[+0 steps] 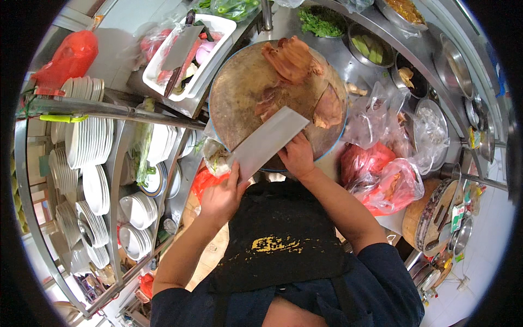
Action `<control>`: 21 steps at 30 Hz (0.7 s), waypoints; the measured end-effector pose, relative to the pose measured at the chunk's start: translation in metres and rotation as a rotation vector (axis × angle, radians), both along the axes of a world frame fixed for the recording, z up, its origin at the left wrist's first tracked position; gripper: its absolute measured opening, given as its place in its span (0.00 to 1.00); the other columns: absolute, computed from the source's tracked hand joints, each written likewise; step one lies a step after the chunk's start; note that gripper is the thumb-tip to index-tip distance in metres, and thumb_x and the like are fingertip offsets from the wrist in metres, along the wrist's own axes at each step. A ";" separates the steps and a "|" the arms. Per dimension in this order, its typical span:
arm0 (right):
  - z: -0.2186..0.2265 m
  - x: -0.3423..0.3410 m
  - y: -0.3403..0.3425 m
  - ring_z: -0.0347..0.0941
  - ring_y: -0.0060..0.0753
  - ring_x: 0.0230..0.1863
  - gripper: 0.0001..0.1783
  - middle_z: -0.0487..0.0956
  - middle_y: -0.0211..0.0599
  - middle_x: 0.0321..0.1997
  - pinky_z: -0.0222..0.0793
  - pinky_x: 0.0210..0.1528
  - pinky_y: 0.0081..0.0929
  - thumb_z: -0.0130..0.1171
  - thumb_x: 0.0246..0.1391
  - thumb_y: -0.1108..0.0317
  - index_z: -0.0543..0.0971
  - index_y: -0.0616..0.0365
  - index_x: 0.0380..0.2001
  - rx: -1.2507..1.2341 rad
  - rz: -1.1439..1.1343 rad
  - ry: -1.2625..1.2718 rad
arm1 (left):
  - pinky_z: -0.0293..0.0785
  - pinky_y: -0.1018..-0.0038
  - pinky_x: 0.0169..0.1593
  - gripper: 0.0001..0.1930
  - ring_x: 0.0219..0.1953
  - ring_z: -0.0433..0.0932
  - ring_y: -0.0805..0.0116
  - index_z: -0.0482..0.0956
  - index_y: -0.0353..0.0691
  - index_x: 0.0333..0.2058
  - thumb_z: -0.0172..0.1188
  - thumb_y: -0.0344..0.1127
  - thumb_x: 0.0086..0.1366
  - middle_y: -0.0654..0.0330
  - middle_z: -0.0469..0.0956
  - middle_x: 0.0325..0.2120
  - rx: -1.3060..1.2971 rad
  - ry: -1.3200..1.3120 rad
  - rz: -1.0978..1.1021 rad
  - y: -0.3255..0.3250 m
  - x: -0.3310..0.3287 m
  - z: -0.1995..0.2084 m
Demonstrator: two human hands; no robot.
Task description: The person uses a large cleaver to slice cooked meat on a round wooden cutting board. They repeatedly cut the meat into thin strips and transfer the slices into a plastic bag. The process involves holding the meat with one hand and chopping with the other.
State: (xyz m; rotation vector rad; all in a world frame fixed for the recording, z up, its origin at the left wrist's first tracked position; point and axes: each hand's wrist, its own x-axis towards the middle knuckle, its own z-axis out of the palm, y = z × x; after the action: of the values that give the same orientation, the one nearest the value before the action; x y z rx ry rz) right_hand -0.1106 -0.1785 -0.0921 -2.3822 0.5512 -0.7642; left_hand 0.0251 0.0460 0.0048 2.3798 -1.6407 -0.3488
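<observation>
Head view, looking straight down: a person in a dark apron stands at a metal counter [286, 26], with both hands on a broad, rectangular cleaver [271, 139]. The blade slants from lower left to upper right across the near part of a round wooden chopping board [234, 92], its far corner pointing toward the meat.

The left hand [220, 197] is closed around the cleaver's near, left-hand end, one finger lying along the metal; the handle itself is hidden. The right hand [298, 156] is curled at the long side nearest the body, its fingers against the blade. Whether it grips or only touches cannot be told, nor which long side is sharp.

On the board are reddish-brown meat pieces: a large one [291, 60] at the far rim, a flat one [328, 107] at the right, and a smaller one [266, 104] near the middle, just beyond the blade.

Good handling here, as a judgement, means keeping the left grip firm, the right fingers on the flat and off the cutting edge, the blade angled away from the body, and both movements slow.
</observation>
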 end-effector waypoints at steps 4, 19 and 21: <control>-0.007 -0.003 0.001 0.77 0.57 0.54 0.19 0.82 0.48 0.49 0.75 0.57 0.46 0.71 0.45 0.71 0.84 0.58 0.44 0.012 0.027 -0.001 | 0.78 0.54 0.25 0.34 0.20 0.82 0.47 0.64 0.34 0.68 0.59 0.51 0.73 0.46 0.84 0.24 0.174 -0.006 0.074 0.001 -0.016 0.001; 0.001 -0.007 -0.005 0.67 0.63 0.67 0.23 0.75 0.52 0.61 0.66 0.69 0.50 0.70 0.53 0.67 0.80 0.61 0.52 0.025 -0.003 -0.033 | 0.78 0.47 0.32 0.28 0.28 0.83 0.37 0.68 0.40 0.67 0.56 0.49 0.75 0.38 0.82 0.26 0.173 0.159 0.094 -0.052 0.010 0.021; -0.006 -0.011 -0.004 0.68 0.62 0.67 0.23 0.76 0.51 0.60 0.67 0.69 0.49 0.70 0.51 0.68 0.81 0.60 0.51 0.035 -0.017 0.037 | 0.78 0.48 0.31 0.30 0.27 0.83 0.39 0.66 0.41 0.68 0.57 0.48 0.74 0.40 0.82 0.25 0.262 0.140 0.089 -0.034 -0.001 0.024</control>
State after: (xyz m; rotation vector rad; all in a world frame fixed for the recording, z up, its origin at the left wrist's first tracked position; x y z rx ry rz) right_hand -0.1217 -0.1826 -0.0978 -2.3658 0.5965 -0.7138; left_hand 0.0243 0.0116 0.0293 2.5363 -1.5016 -0.7367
